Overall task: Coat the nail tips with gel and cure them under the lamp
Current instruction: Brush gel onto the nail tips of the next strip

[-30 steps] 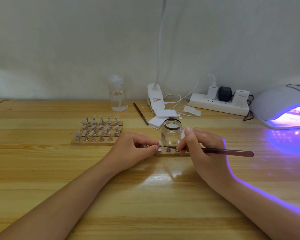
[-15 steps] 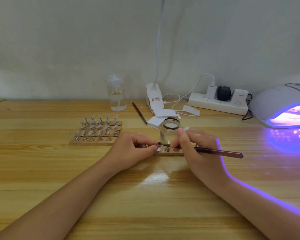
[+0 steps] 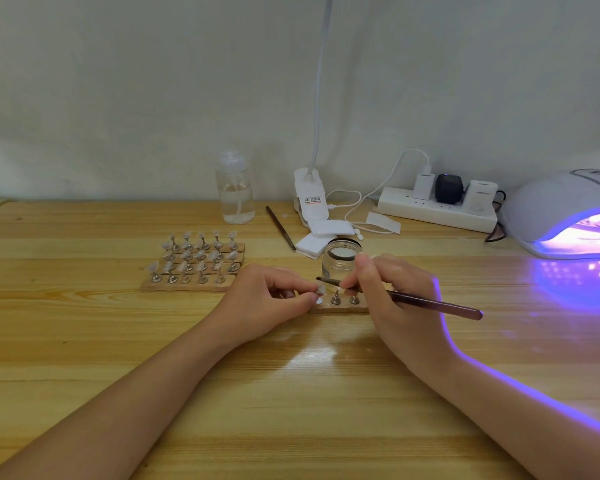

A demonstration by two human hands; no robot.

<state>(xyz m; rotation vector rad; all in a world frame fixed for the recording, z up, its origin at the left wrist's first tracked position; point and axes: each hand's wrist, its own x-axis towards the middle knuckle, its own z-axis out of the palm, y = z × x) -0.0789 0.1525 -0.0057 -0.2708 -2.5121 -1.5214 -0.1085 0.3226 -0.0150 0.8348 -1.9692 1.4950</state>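
Note:
At the table's middle lies a small wooden strip (image 3: pixel 340 309) with metal stands carrying clear nail tips. My left hand (image 3: pixel 267 299) pinches the leftmost nail tip (image 3: pixel 321 290) on its stand. My right hand (image 3: pixel 392 292) grips a dark brush (image 3: pixel 430 302), its bristle end lying over that tip. Right behind the strip stands an open clear gel jar (image 3: pixel 340 259). A white curing lamp (image 3: pixel 565 213) glows violet at the far right, with a strip of stands dimly visible inside.
Left of my hands sits a wooden block (image 3: pixel 191 268) holding several rows of nail tips on stands. Along the wall stand a clear pump bottle (image 3: pixel 235 194), a clip lamp base (image 3: pixel 310 199), a power strip (image 3: pixel 437 211), white pads (image 3: pixel 321 237) and a spare brush (image 3: pixel 280 227).
My right hand has shifted left, bringing the brush end from the strip's middle stands over to the leftmost tip that my left hand pinches. My left hand has stayed in place.

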